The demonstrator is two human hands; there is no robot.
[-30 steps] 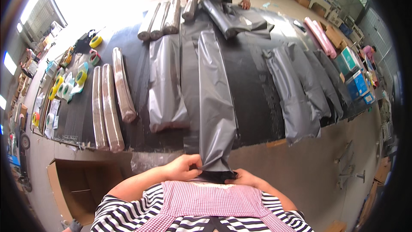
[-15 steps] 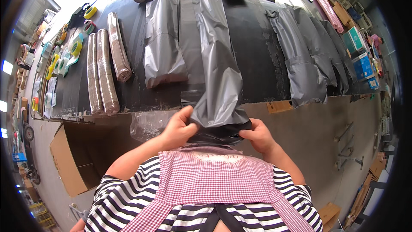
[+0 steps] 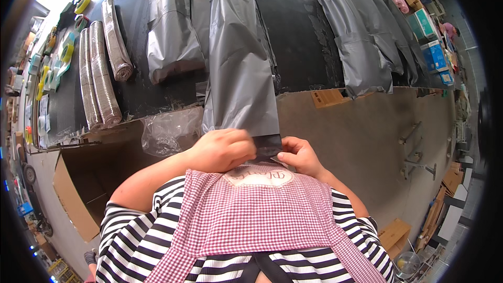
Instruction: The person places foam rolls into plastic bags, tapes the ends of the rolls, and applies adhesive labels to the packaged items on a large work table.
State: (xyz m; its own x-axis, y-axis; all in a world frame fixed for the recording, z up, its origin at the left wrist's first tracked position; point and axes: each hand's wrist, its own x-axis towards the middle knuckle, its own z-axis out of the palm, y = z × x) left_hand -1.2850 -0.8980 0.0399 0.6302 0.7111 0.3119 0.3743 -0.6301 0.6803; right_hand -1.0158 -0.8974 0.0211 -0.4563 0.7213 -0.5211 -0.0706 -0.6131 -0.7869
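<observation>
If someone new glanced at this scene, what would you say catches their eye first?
Probably the long grey plastic mailer bag hanging off the black table at centre, its dark lower end pinched by the left hand and right hand. Rolled mesh sleeves lie left; an open cardboard box sits below.

Bag (image 3: 238, 68) lies lengthwise on table (image 3: 293, 36), near end between left hand (image 3: 222, 149) and right hand (image 3: 298, 156). 3 rolls (image 3: 99, 73) left of it, cardboard box (image 3: 78, 188) below table edge.
</observation>
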